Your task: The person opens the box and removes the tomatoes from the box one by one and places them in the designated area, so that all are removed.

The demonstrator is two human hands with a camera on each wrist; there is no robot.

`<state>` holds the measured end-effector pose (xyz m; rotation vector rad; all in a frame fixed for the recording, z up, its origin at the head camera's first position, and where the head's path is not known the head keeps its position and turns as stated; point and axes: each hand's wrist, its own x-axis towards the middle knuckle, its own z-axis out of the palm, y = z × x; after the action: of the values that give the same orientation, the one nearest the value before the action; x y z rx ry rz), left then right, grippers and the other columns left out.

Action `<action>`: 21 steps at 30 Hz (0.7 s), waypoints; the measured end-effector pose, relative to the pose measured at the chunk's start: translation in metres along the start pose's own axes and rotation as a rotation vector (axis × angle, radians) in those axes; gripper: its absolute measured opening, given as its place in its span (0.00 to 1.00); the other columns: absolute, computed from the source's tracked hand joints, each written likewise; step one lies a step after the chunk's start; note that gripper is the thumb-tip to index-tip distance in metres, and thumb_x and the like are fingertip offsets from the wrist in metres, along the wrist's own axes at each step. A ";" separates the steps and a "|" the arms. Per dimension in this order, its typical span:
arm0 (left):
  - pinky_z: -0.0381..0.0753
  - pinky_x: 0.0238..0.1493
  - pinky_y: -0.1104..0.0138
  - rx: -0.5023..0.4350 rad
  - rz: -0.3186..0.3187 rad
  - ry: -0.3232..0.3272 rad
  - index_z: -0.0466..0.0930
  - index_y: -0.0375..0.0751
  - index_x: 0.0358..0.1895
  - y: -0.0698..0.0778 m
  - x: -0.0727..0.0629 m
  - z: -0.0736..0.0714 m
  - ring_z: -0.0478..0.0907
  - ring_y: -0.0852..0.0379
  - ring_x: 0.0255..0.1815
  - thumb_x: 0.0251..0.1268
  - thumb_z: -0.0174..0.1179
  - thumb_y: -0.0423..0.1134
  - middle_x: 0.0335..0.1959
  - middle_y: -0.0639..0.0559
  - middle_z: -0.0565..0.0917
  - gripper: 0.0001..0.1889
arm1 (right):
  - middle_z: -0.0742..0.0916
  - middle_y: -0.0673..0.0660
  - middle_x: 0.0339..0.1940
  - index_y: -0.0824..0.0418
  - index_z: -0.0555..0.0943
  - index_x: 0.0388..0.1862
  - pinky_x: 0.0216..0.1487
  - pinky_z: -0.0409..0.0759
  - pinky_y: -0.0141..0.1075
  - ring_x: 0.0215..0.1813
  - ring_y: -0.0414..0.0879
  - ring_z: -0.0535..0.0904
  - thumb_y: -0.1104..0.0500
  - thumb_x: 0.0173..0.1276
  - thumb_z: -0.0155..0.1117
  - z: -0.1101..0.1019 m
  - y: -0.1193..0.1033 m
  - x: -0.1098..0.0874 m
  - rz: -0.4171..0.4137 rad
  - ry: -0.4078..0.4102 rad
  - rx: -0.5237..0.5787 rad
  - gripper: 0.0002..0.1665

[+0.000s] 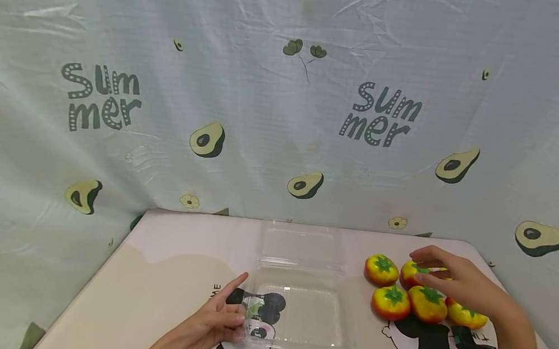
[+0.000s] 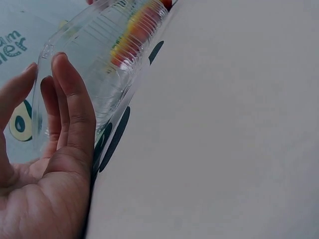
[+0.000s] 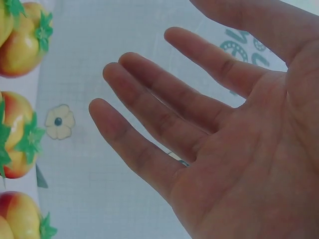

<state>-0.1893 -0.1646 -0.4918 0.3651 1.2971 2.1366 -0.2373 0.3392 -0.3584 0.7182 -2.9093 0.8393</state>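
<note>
A clear plastic clamshell box lies with its lid folded back, away from the person. The left hand is at the box's left side, its fingertips right at the wall; in the left wrist view the fingers are fairly straight beside the clear plastic. Over the back of a group of yellow-red persimmons hovers the right hand, partly covering some of them. Its fingers are spread and the palm bare in the right wrist view, with persimmons along the left edge.
The pale tabletop carries printed panda pictures, one under the box and another in front of the persimmons. A curtain printed with avocados and the word "summer" hangs behind the table and at both sides.
</note>
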 end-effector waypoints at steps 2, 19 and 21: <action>0.86 0.40 0.70 0.012 -0.015 0.037 0.25 0.54 0.84 -0.001 0.002 0.001 0.84 0.62 0.32 0.75 0.53 0.29 0.32 0.57 0.83 0.50 | 0.87 0.58 0.59 0.55 0.78 0.62 0.49 0.82 0.23 0.58 0.56 0.84 0.52 0.73 0.67 0.000 0.000 0.000 0.000 -0.006 0.003 0.21; 0.84 0.43 0.69 -0.064 -0.023 0.036 0.25 0.44 0.83 0.006 0.000 0.000 0.82 0.60 0.35 0.85 0.39 0.39 0.36 0.56 0.82 0.38 | 0.86 0.61 0.59 0.58 0.77 0.63 0.50 0.80 0.21 0.58 0.60 0.84 0.54 0.74 0.66 0.004 -0.004 0.005 -0.005 -0.035 0.053 0.21; 0.83 0.43 0.69 -0.086 -0.010 0.018 0.24 0.44 0.83 0.007 0.000 -0.001 0.81 0.59 0.36 0.85 0.38 0.41 0.37 0.55 0.82 0.37 | 0.86 0.61 0.59 0.57 0.77 0.62 0.50 0.80 0.21 0.58 0.59 0.84 0.54 0.74 0.66 0.003 -0.004 0.006 -0.012 -0.037 0.045 0.21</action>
<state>-0.1919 -0.1677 -0.4861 0.3041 1.2102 2.1835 -0.2410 0.3319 -0.3582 0.7619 -2.9240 0.9029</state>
